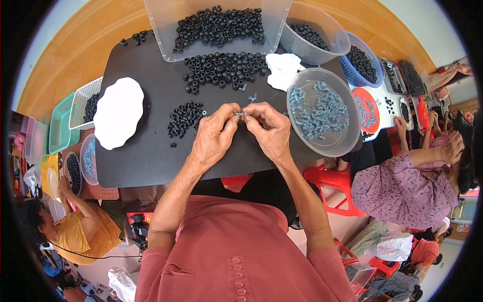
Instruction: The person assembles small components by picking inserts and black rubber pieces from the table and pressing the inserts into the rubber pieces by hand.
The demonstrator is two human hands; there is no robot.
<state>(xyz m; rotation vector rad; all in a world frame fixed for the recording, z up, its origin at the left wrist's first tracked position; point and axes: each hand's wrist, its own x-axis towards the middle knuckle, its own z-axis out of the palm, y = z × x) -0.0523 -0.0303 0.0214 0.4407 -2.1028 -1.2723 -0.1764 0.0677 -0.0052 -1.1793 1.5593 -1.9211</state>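
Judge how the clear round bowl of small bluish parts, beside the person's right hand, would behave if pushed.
The clear round bowl looks like thin plastic, so probably light and a little flexible. Its wide, shallow shape suggests it would slide on the black board rather than tip. The loose bluish parts would likely shift inside.

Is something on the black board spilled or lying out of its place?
A few black rings lie loose at the far left corner of the black board, apart from the main piles. Otherwise nothing looks spilled or damaged.
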